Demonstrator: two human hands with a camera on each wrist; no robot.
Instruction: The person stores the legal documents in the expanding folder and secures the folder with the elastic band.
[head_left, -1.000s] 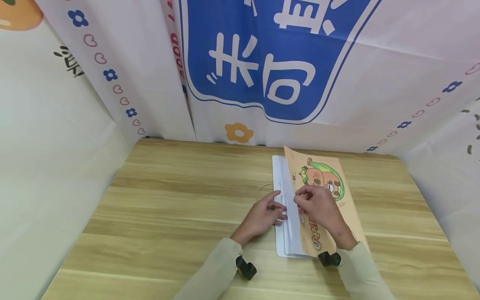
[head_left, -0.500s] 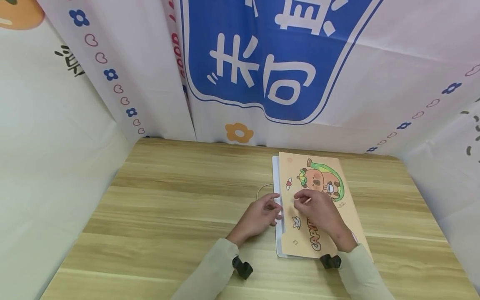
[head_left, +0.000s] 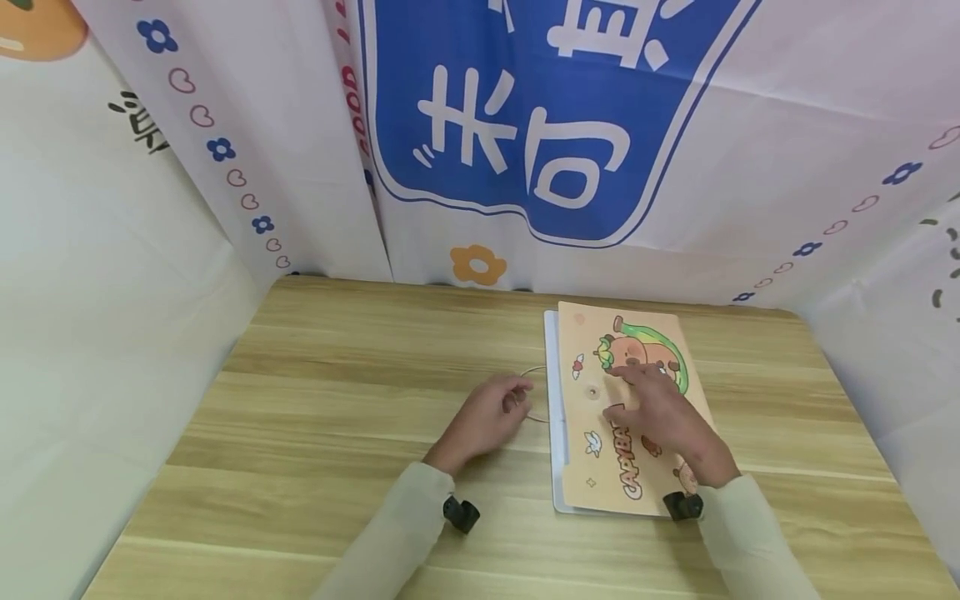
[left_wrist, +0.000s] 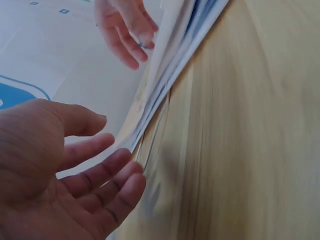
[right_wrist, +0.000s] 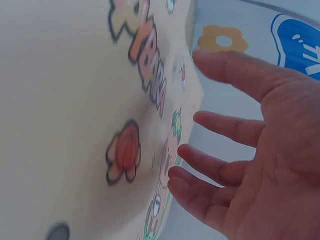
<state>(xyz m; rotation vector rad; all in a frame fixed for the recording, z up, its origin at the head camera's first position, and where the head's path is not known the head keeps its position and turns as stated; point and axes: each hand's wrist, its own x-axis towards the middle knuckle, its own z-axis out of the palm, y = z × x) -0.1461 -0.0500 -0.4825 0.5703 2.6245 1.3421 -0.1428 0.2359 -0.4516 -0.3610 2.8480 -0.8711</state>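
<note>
A peach paper folder (head_left: 600, 458) printed with capybara drawings lies on the right half of the table, its top cover down. Its white lower layer (head_left: 556, 450) sticks out along the left side. A small round button (head_left: 592, 392) shows on the cover. From the left side a thin cord loop (head_left: 536, 419) extends onto the wood. Beside that loop is my left hand (head_left: 486, 421), fingers loosely bent; the left wrist view shows nothing between them. My right hand (head_left: 663, 417) hovers over the cover with fingers spread, and the right wrist view (right_wrist: 260, 145) shows its palm holding nothing.
The wooden table (head_left: 337, 400) extends left of the folder. A white printed cloth (head_left: 315, 125) with a blue sign hangs behind it, and white cloth walls stand at both sides. Each wrist wears a small black camera (head_left: 461, 514).
The raised cover has come down flat onto the folder. My left hand has moved left from the folder's edge to the cord loop. The right hand's fingers have spread, uncovering the button.
</note>
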